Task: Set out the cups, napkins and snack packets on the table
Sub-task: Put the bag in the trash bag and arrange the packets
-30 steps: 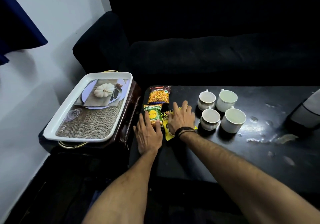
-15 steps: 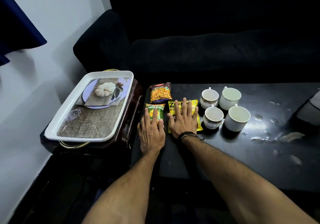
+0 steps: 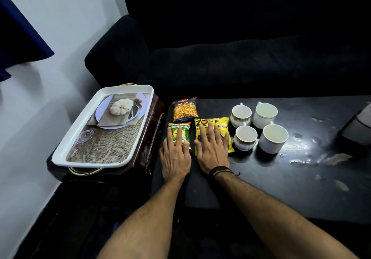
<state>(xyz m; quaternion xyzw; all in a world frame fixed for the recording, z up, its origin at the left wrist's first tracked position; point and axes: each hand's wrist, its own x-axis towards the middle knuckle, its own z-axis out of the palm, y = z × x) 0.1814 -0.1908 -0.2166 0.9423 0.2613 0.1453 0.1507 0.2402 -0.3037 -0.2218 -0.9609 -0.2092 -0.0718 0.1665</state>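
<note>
Three snack packets lie on the dark table (image 3: 271, 182). A brown "Mixture" packet (image 3: 185, 109) lies farthest back. My left hand (image 3: 175, 154) rests flat, fingers spread, on the green packet (image 3: 185, 131). Beside it my right hand (image 3: 213, 152) presses flat on the yellow packet (image 3: 221, 122). Right of the packets stand several white cups: two small patterned ones (image 3: 241, 115) (image 3: 245, 137) and two plain ones (image 3: 264, 114) (image 3: 273, 138). No napkins are visible.
A white tray (image 3: 80, 138) with a pumpkin picture sits on a dark brown side table (image 3: 152, 126) to the left. A black sofa (image 3: 241, 54) runs behind the table. A grey object (image 3: 356, 130) lies at the table's right edge. Wet patches mark the tabletop at right.
Both hands slid the green and yellow packets apart and straightened them; the yellow packet now lies flat and squared next to the cups. The hands stay pressed on them.
</note>
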